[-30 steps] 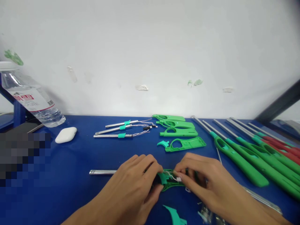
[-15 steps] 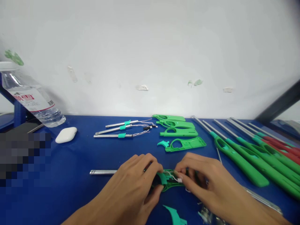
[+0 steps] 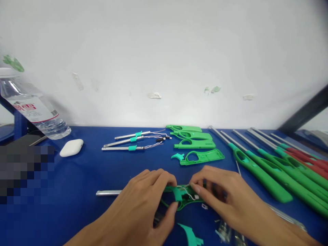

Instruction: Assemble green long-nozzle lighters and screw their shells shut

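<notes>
Both my hands work on a green lighter shell (image 3: 185,202) lying on the blue table (image 3: 84,171). My left hand (image 3: 143,205) grips its left end, thumb under and fingers curled over the top. A metal tube (image 3: 107,193) sticks out to the left from under this hand. My right hand (image 3: 220,198) pinches the thin white wires (image 3: 191,195) and small parts inside the shell. A teal trigger piece (image 3: 189,234) lies just in front of the shell.
Behind lie three metal tubes with wires (image 3: 130,140), several empty green shells (image 3: 197,143) and a teal trigger (image 3: 178,156). Finished green and red long lighters (image 3: 271,167) fill the right. A water bottle (image 3: 33,109) and a white case (image 3: 71,147) sit far left.
My hands and the shell have shifted slightly toward me; the left fingers have opened a little more over the shell. Everything else lies unchanged.
</notes>
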`<control>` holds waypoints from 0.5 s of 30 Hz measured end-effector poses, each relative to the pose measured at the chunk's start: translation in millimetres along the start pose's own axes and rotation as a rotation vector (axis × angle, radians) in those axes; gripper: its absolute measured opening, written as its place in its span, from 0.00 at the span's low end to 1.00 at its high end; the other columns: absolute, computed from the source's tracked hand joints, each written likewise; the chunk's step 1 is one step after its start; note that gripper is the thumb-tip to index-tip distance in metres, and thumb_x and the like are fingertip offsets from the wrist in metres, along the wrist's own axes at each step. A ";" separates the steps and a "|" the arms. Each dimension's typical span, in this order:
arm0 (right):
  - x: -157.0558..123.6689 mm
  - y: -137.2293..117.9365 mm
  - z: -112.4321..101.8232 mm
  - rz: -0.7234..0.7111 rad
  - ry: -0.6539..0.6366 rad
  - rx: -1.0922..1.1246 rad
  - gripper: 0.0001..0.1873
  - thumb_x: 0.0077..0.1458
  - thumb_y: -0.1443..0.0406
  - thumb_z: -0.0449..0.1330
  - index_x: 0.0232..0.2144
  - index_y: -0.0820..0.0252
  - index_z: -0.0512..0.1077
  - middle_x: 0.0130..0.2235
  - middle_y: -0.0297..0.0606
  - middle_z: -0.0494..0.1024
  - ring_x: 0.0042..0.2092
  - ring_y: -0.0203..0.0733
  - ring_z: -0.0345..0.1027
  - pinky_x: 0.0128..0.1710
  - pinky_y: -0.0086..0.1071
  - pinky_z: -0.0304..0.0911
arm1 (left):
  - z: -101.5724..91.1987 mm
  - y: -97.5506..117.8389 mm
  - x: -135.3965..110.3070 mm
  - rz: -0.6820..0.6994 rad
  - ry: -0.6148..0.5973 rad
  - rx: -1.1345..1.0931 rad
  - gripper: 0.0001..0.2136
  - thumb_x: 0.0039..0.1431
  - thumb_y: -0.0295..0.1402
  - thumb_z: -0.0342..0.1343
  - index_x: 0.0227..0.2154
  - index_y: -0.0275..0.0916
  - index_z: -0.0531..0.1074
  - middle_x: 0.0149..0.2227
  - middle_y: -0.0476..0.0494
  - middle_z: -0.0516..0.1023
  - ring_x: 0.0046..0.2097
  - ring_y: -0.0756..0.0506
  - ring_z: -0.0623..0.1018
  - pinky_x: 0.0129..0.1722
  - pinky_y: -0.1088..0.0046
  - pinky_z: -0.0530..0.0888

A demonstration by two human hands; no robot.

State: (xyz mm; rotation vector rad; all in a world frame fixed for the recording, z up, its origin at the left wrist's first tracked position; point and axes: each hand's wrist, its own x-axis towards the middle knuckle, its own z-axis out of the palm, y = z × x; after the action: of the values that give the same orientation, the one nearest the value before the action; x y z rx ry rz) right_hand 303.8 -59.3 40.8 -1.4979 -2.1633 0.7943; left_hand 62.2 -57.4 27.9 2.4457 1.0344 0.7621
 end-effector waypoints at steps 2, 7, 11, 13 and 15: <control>-0.3 0.8 -0.8 -0.004 0.015 0.030 0.13 0.72 0.57 0.52 0.41 0.51 0.76 0.33 0.32 0.77 0.30 0.37 0.68 0.28 0.30 0.61 | -1.9 1.4 0.4 0.000 0.024 -0.013 0.10 0.63 0.27 0.52 0.46 0.47 0.66 0.40 0.51 0.77 0.39 0.44 0.79 0.55 0.57 0.72; -2.1 4.4 -0.7 -0.045 -0.040 -0.015 0.10 0.66 0.53 0.62 0.38 0.50 0.75 0.32 0.29 0.75 0.30 0.36 0.67 0.28 0.30 0.60 | -5.8 2.9 0.0 -0.061 0.107 -0.001 0.10 0.66 0.29 0.52 0.48 0.49 0.65 0.43 0.51 0.78 0.43 0.44 0.80 0.51 0.63 0.74; -4.1 7.7 1.7 -0.116 -0.089 -0.058 0.05 0.65 0.57 0.64 0.38 0.49 0.76 0.38 0.31 0.74 0.32 0.35 0.66 0.29 0.30 0.60 | -6.0 1.3 -1.3 -0.058 0.118 0.030 0.12 0.67 0.29 0.52 0.50 0.49 0.64 0.44 0.52 0.78 0.44 0.44 0.81 0.52 0.61 0.75; -4.1 9.3 2.7 -0.133 -0.085 -0.039 0.06 0.68 0.58 0.61 0.39 0.49 0.77 0.38 0.31 0.74 0.30 0.34 0.65 0.29 0.29 0.59 | -5.0 0.1 -2.0 -0.052 0.124 0.041 0.12 0.67 0.29 0.52 0.50 0.50 0.64 0.45 0.52 0.78 0.44 0.44 0.81 0.53 0.59 0.75; -3.2 10.6 3.3 -0.140 -0.059 -0.018 0.09 0.70 0.59 0.58 0.38 0.50 0.77 0.36 0.30 0.75 0.29 0.34 0.65 0.28 0.29 0.59 | -4.1 -0.8 -2.7 -0.054 0.148 0.053 0.13 0.67 0.30 0.52 0.51 0.50 0.63 0.46 0.52 0.78 0.45 0.44 0.80 0.57 0.56 0.73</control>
State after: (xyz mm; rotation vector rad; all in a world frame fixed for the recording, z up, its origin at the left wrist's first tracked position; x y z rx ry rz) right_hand 310.6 -60.2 31.4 -1.3293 -2.2957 0.7819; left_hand 57.7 -58.4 29.8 2.4244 1.1836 0.9206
